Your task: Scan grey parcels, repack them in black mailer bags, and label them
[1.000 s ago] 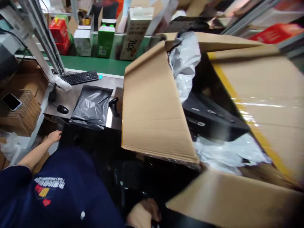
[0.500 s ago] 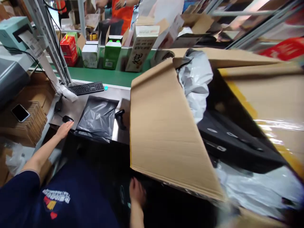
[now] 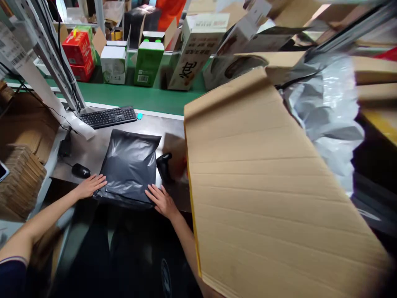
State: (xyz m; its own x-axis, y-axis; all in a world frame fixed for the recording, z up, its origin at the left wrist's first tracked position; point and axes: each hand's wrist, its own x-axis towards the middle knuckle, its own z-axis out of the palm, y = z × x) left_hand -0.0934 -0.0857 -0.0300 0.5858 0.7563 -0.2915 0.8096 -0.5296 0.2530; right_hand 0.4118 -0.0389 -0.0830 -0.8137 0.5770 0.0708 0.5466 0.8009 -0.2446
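Note:
A black plastic mailer bag [image 3: 130, 165] lies flat on the steel worktop [image 3: 93, 149]. My left hand [image 3: 89, 186] rests open at the bag's near left corner, fingers stretched onto its edge. My right hand [image 3: 161, 200] lies open at the near right corner, fingertips touching the bag. A black handheld scanner [image 3: 163, 165] stands just right of the bag, beyond my right hand. A black mouse [image 3: 80, 170] sits just left of my left hand.
A large open cardboard box [image 3: 263, 182] with grey plastic wrap [image 3: 325, 107] fills the right side. Behind the worktop are a black keyboard [image 3: 107, 116] and a green conveyor belt [image 3: 133, 95] carrying several cartons. Stacked flat cardboard [image 3: 21, 178] lies at the left.
Both hands have come up to the worktop: the left moved from beside the mouse to the bag's left corner, the right rose from below to its right corner. The view shifted left.

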